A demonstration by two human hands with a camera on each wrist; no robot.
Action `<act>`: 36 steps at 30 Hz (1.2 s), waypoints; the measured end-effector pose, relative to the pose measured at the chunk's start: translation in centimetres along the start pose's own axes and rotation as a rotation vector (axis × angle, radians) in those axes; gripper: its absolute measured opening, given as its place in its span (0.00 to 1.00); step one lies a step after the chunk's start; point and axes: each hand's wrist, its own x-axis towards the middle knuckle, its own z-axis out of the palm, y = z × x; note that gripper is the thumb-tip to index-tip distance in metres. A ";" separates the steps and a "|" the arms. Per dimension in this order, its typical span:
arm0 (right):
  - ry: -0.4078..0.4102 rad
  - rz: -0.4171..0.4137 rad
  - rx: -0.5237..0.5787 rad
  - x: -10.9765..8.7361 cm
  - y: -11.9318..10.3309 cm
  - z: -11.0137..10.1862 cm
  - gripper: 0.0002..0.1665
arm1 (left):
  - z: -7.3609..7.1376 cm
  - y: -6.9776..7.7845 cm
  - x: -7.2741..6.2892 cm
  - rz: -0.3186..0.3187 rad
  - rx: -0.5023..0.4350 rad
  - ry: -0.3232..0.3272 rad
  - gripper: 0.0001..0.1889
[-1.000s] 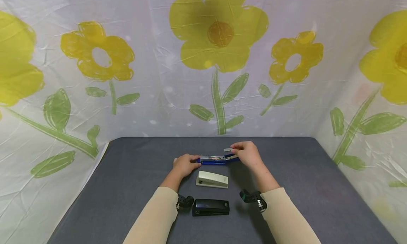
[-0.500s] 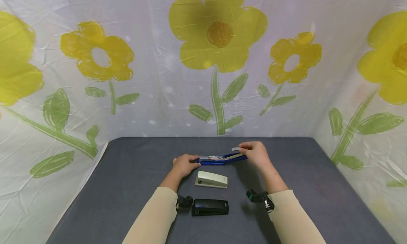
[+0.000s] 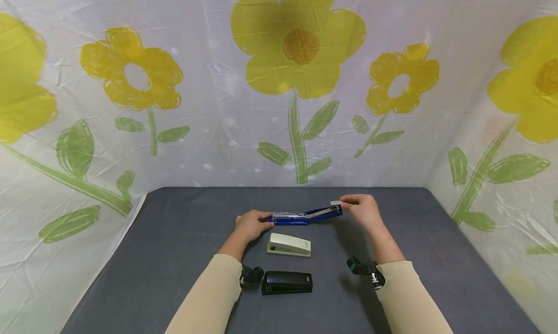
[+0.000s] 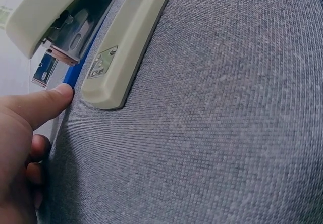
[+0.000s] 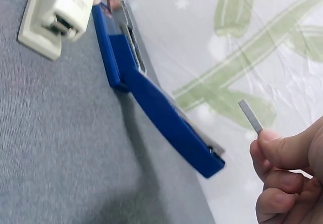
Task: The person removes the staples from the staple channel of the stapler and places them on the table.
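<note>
A blue stapler (image 3: 289,222) lies swung wide apart at the back of the table, its top half tipped over to the right. My left hand (image 3: 251,225) holds its left end; in the left wrist view the thumb (image 4: 61,94) presses the blue base. Between thumb and finger, my right hand (image 3: 364,211) pinches a short grey strip of staples (image 5: 251,116). That strip is held in the air by the far right end of the flipped top half, apart from it in the right wrist view.
A cream stapler (image 3: 288,245) sits just in front of the blue one. Nearer still is a black stapler (image 3: 286,282), between the forearms. The grey cloth-covered table (image 3: 183,276) meets a flower-printed curtain (image 3: 209,130) at the back and sides.
My right hand has moved right with the staple strip, along the blue stapler's flipped top half, whose end now shows. The left hand has kept its place.
</note>
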 end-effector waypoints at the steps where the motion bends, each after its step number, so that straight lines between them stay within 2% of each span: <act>1: 0.001 0.004 0.000 0.0 0.2 -0.1 0.15 | 0.0 0.0 0.0 0.000 0.000 0.000 0.23; 13: 0.011 0.034 0.015 0.2 3.0 -1.4 0.16 | -0.3 0.3 -0.3 0.001 -0.006 -0.006 0.22; 20: 0.005 0.081 0.027 0.3 4.1 -1.7 0.18 | -0.4 0.3 -0.3 0.003 0.004 0.002 0.22; 29: -0.035 0.103 0.018 0.4 5.9 -1.2 0.17 | -0.3 -0.1 -0.2 0.005 0.008 0.009 0.23; 36: -0.043 0.109 -0.046 0.5 6.9 -0.8 0.15 | -0.2 -0.2 0.0 -0.002 0.004 0.000 0.23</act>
